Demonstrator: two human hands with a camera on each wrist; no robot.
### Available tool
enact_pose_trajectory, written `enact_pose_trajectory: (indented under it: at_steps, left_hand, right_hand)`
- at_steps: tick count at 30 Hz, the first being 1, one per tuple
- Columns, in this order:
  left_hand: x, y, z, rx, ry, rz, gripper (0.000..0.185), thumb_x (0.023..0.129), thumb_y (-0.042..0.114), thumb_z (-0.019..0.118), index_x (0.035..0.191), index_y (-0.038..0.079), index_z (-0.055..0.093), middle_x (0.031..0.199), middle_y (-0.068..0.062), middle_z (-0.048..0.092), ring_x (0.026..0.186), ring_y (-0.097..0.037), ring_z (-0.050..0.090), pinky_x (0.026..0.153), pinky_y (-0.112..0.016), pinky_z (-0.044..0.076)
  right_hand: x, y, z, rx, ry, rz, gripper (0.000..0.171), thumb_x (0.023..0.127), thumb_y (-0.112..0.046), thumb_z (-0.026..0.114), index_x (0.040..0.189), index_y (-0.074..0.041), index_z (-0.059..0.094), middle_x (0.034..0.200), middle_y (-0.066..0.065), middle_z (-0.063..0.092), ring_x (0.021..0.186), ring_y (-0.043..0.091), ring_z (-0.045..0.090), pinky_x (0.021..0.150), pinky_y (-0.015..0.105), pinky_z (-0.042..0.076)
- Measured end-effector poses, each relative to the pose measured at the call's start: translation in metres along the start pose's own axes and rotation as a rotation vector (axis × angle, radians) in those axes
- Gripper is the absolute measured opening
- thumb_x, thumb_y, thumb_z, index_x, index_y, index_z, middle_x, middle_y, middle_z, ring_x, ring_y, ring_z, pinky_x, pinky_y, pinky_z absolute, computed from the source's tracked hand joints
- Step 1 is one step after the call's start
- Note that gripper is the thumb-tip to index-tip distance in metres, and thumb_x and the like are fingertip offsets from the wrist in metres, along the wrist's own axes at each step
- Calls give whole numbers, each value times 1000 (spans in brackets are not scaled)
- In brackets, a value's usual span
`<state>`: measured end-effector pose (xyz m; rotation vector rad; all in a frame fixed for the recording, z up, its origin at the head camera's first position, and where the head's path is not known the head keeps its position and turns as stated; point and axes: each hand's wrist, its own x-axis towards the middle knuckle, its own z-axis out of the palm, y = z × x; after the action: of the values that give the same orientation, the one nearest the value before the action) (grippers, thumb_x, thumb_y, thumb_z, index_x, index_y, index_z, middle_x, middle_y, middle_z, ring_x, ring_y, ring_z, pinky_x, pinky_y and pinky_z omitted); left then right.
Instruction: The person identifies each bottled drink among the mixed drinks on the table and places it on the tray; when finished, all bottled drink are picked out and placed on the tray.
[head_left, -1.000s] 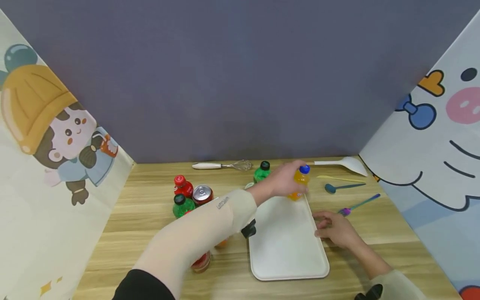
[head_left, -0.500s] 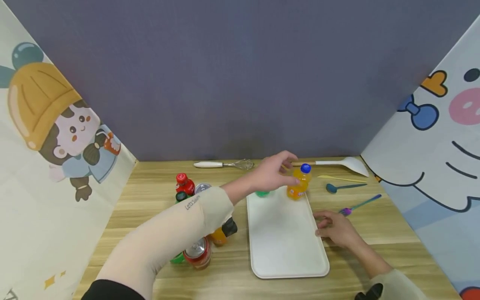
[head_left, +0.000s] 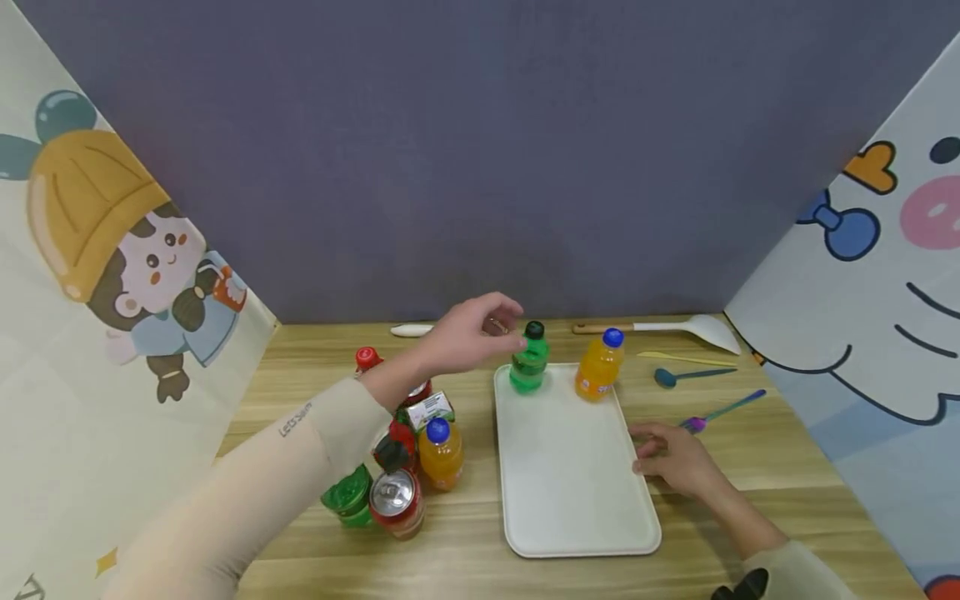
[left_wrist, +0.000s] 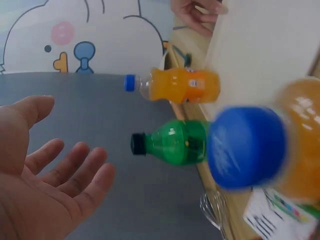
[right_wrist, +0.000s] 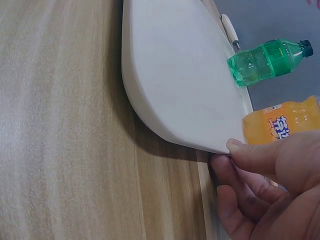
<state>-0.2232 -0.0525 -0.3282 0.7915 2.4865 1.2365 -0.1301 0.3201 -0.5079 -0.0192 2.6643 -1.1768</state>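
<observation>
A white tray (head_left: 577, 475) lies on the table with a green bottle (head_left: 529, 367) and an orange drink bottle (head_left: 598, 367) upright at its far end. My left hand (head_left: 474, 333) is in the air left of the green bottle, fingers loosely bent, holding nothing; the left wrist view shows its palm (left_wrist: 45, 190) apart from both bottles. At the tray's right edge, my right hand (head_left: 678, 458) pinches the rim, with the thumb (right_wrist: 245, 150) on top and a finger below, in the right wrist view.
Left of the tray stand another orange bottle (head_left: 441, 457), a soda can (head_left: 396, 500), a green bottle (head_left: 349, 497), a small carton (head_left: 431, 410) and a red-capped bottle (head_left: 367, 358). A fork (head_left: 720, 410), spoon (head_left: 693, 375), yellow knife (head_left: 686, 358) and white ladle (head_left: 708, 331) lie right.
My left hand has let go of the orange bottle at the tray's far right corner and moved left past the green bottle. The right hand has stayed at the tray's edge.
</observation>
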Motion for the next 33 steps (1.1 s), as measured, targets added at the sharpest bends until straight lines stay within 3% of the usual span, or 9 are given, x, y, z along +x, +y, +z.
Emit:
enact_pose_trajectory:
  at_steps: [7,13,25,33]
  left_hand:
    - [-34,-14,-13,-48,38,-26,41,97,27,72,135,14,60,124,-3,65,112,-22,64,94,-37,57]
    - [-60,-24,-20,-24,75,-52,40,97,30,72,133,16,62,123,-3,66,113,-23,63,99,-42,55]
    - [-117,-46,-35,-57,177,-84,35,96,27,72,129,15,64,121,-5,69,106,-21,66,92,-41,56]
    - [-161,-64,-47,-47,261,-126,34,98,24,71,128,11,64,124,-8,69,114,-24,64,91,-30,57]
  right_hand:
    - [0,0,0,15,-6,1,55,81,-4,84,132,3,62,89,8,71,70,19,66,56,27,53]
    - [0,0,-1,46,-11,2,56,82,-3,83,133,4,61,90,11,71,70,21,70,59,31,58]
    - [0,1,-2,21,-19,-6,58,82,-7,84,134,4,60,93,10,73,69,20,71,57,30,57]
    - [1,3,-3,37,-32,-12,59,82,-6,84,135,6,60,94,12,74,72,19,70,62,29,59]
